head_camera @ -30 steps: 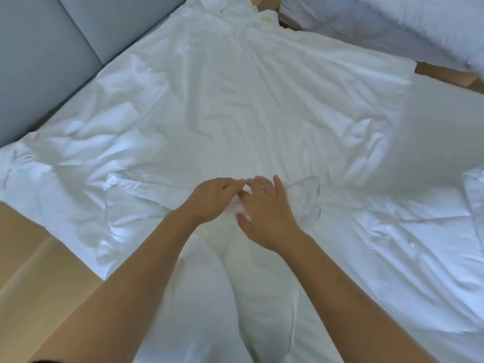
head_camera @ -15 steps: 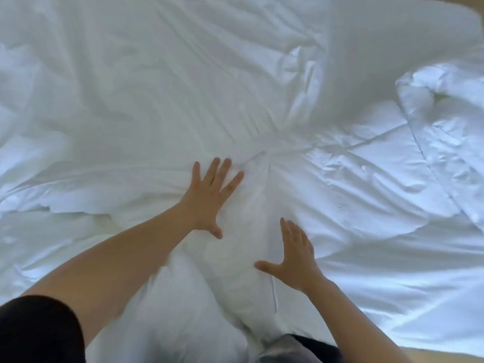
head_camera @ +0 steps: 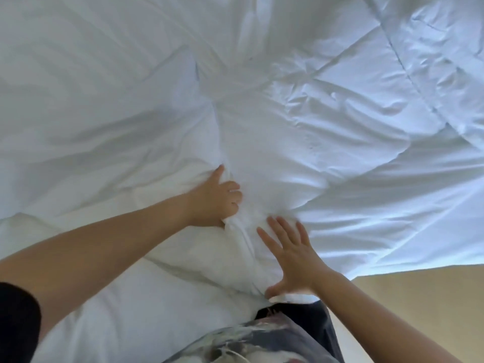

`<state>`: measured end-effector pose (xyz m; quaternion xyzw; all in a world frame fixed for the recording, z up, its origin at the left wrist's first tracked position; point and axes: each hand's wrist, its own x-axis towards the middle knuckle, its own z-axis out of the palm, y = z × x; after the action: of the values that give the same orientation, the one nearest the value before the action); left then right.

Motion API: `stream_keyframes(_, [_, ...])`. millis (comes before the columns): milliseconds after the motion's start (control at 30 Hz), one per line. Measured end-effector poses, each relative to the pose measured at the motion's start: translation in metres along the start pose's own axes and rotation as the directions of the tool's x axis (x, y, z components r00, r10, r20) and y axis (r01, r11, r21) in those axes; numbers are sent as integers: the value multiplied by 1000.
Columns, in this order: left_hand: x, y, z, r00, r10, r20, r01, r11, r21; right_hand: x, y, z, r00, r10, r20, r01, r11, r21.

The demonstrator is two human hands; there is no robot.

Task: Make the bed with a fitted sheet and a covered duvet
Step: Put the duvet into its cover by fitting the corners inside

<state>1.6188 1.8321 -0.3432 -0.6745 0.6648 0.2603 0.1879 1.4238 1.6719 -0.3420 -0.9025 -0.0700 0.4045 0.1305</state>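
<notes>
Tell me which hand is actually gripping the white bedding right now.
The left hand: its fingers curl round a bunched fold of the white bedding, whereas the right hand is spread flat, fingers straight.

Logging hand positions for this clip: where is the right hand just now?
In the head view, lower centre: the right hand lies spread on the white duvet, just right of the bunched fold that the left hand grips.

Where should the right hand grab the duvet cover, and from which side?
Pinch the raised fold trailing from the left hand, coming from its right side, where the right hand lies open. The fold stands proud of the duvet cover, so fingers can close round it.
</notes>
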Motion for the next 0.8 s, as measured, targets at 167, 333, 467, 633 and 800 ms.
stream_keyframes(167, [-38,-45,-25,841,-120,-527,18,981,-194,-5,-8,-10,994,13,-109,-3,996,89])
stream_keyframes(333, [-65,-112,-61,665,-471,-579,282,877,-390,22,7,-99,849,315,-425,-241,945,219])
stream_keyframes(467, [-82,-183,-92,347,-801,-487,463,598,-654,67,27,-225,688,237,-686,-184,971,151])
stream_keyframes(633, [-103,-268,-151,138,-861,-490,390,502,-772,96,34,-382,518,128,-846,-193,981,30])
stream_keyframes(800, [-124,-355,-227,-56,-818,-572,260,542,-799,110,26,-534,271,88,-958,-210,977,30])
